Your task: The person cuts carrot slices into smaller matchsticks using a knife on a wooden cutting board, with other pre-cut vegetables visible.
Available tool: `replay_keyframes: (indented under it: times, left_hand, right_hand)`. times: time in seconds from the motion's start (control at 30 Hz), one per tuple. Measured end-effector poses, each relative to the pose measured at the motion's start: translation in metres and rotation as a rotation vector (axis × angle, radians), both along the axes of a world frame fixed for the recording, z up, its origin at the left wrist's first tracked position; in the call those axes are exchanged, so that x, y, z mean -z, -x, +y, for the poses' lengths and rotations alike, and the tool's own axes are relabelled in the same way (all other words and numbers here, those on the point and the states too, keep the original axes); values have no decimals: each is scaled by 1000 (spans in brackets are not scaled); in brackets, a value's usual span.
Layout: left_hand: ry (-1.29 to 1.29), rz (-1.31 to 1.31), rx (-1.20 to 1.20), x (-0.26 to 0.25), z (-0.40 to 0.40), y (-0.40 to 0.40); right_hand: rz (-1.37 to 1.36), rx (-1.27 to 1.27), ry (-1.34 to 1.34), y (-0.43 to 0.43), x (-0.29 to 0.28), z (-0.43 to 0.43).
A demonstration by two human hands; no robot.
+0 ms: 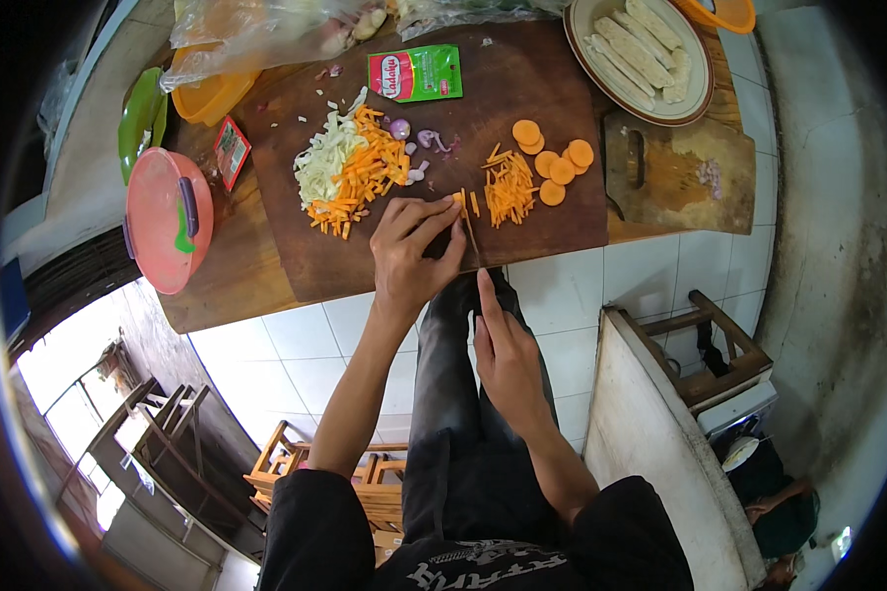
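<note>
My left hand [417,247] presses a small piece of carrot [459,198] onto the large brown wooden board [429,270] with bent fingertips. In my right hand [506,351] is a kitchen knife [472,240], seen nearly edge-on, its blade right beside the left fingertips. The index finger lies along the knife's spine, and the palm hides the handle. Carrot matchsticks [510,188] form a pile just right of the blade. Carrot slices [562,170] lie beyond them. Left of my hands, shredded cabbage [329,159] touches a heap of cut carrot strips [369,177]. Shallot pieces [417,172] lie beside that heap.
A green and red sachet [415,72] lies at the board's back. Tempeh-like strips fill a plate [702,89] at back right, near a smaller chopping board [676,207]. At left are a pink lidded container [164,244] and a yellow basket [211,100]. Another person [783,510] is at lower right.
</note>
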State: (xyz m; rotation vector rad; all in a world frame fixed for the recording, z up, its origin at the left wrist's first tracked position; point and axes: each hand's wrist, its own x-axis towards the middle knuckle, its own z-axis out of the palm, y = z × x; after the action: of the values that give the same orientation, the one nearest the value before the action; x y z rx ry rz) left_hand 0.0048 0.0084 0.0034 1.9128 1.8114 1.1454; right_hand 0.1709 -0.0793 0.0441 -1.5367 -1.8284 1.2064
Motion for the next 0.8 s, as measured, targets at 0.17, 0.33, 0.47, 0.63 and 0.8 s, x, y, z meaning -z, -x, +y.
replay_keyframes:
  times: [0.17, 0.33, 0.47, 0.63, 0.8]
  left_hand:
    - [2, -8, -9, 3, -1, 0]
    - [6, -12, -8, 2, -1, 1]
    - [10, -12, -3, 2, -1, 0]
    - [3, -1, -2, 2, -2, 2]
    - [-5, -29, -6, 1, -1, 1]
  right_hand:
    - [-5, 8, -15, 4, 6, 11]
    - [-1, -14, 23, 6, 4, 15]
    - [-50, -25, 23, 7, 3, 15]
    - [-205, -60, 51, 13, -8, 14]
    - [-146, -50, 81, 1, -16, -9]
